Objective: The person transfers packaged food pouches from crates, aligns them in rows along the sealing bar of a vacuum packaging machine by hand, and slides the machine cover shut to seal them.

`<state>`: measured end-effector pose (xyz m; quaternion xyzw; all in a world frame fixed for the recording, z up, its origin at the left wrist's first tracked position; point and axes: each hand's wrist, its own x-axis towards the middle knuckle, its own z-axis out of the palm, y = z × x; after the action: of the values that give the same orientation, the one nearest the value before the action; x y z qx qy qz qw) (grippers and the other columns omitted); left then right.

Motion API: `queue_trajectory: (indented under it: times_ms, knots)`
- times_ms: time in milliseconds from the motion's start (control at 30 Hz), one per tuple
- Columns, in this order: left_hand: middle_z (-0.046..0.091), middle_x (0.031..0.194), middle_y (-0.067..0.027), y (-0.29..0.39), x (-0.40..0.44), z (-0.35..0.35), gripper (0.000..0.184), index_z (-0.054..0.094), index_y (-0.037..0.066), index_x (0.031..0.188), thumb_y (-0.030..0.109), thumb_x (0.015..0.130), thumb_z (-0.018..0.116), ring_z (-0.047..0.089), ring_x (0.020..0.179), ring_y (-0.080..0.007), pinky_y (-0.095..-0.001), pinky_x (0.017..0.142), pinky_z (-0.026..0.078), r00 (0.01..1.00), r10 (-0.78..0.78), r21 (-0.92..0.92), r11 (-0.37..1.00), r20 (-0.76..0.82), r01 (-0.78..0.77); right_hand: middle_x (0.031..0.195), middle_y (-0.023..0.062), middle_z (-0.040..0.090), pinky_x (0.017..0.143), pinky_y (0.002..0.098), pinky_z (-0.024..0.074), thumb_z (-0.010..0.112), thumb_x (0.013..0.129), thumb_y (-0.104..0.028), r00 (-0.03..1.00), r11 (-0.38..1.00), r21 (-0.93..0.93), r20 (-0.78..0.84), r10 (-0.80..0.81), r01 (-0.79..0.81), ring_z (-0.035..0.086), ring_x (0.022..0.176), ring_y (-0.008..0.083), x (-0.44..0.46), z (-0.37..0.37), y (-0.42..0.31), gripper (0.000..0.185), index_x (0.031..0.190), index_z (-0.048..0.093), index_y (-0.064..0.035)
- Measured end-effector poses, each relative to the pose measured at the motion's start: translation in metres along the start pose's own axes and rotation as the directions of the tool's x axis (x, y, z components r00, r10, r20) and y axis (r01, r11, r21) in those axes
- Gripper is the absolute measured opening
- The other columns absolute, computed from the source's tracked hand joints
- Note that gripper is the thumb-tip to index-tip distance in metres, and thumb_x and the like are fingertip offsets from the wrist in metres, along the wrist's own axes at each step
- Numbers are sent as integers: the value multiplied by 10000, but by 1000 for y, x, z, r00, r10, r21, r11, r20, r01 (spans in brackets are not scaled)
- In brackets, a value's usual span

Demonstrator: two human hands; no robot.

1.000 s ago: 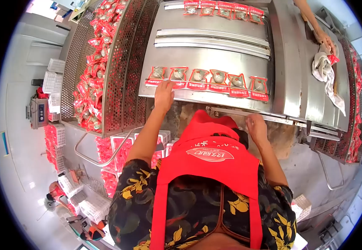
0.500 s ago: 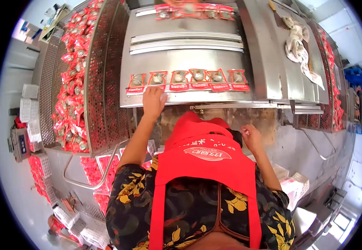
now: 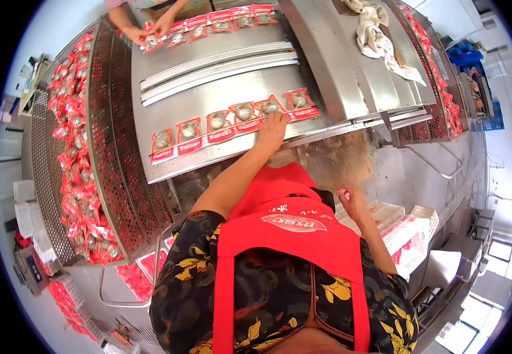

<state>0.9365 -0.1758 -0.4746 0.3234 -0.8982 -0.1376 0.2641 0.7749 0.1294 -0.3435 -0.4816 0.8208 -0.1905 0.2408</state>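
Note:
A row of several red-and-clear sealed packets (image 3: 217,121), each with a roundish greyish-green item inside, lies along the near edge of the steel table (image 3: 208,159). A thin bar or wire runs across their lower parts. My left hand (image 3: 272,131) rests with fingers stretched out on the lower edge of the row, by the second packet (image 3: 269,106) from the right end. It grips nothing. Beside the red apron (image 3: 285,212), away from the table, hangs my right hand (image 3: 353,202), its fingers loosely curled with nothing visible in them.
Across the table a co-worker's hands (image 3: 160,26) hold a packet at another row (image 3: 220,25). Metal strips (image 3: 220,68) divide the rows. Perforated bins of packets (image 3: 82,159) stand left and right (image 3: 438,88). A cloth (image 3: 374,35) lies on the steel surface at right.
My left hand has moved right along the row, from the second packet from the left. The view has turned, and the co-worker's hands are now at the far row's left end.

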Motion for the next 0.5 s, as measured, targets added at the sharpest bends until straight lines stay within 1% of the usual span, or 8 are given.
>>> queue_trajectory:
  times_ms: [33,100,133,267,333,433,467,500]
  knots:
    - [576,1045,-113,2,4,2,325,595,55,1052,95,740,679,570,988,-293,-397,825,501,1000,10,-11,1000,1,-10,840,161,637,654,383,497,650,838,-103,1000,1000,-4,-9,11,-11,628,728,311,-9,-2,3,104,918,659,-38]
    - [583,996,-93,4,10,2,230,621,61,998,88,771,602,573,955,-278,-385,784,511,998,-58,25,998,39,57,816,167,651,642,375,500,659,834,-109,997,997,9,-35,71,-71,636,708,297,-27,-6,10,121,924,666,-29]
    - [584,947,-75,7,11,3,183,646,73,955,90,796,556,575,933,-262,-375,760,515,999,-34,29,999,-20,34,814,158,666,638,362,503,662,834,-108,996,997,-15,-48,75,-75,642,698,281,-35,-5,19,129,935,676,-29]
    - [583,988,-61,6,14,13,217,642,100,975,84,775,562,565,955,-250,-362,763,520,999,-37,-43,998,-32,36,818,146,675,640,353,503,662,834,-107,994,993,41,-9,110,-110,645,700,262,-45,-2,49,130,941,681,-35]
    - [591,990,-42,5,15,12,217,653,107,966,80,772,559,571,952,-239,-355,758,528,996,47,-74,996,-79,-53,819,138,681,641,345,504,664,832,-101,992,991,39,14,124,-125,644,698,248,-39,-4,62,125,940,685,-42]
    - [596,995,-37,3,11,11,209,654,104,956,84,780,543,571,962,-230,-341,743,535,990,109,-42,993,-85,-113,815,135,683,648,336,507,666,831,-98,988,991,52,100,115,-120,645,700,236,-17,-16,79,130,948,685,-47]
    - [588,1071,-53,2,8,9,258,631,100,1029,93,774,598,562,1010,-256,-366,806,520,995,96,-98,990,-9,-97,814,130,685,645,330,504,670,832,-103,989,993,53,110,97,-103,644,699,230,-9,-22,83,137,957,683,-48]
    - [588,1071,-53,8,5,-5,258,631,100,1029,93,774,598,562,1010,-256,-366,806,520,997,75,-74,994,-12,-75,814,130,685,645,330,504,670,832,-103,989,995,59,129,70,-78,644,699,230,-1,-27,93,137,957,683,-48]
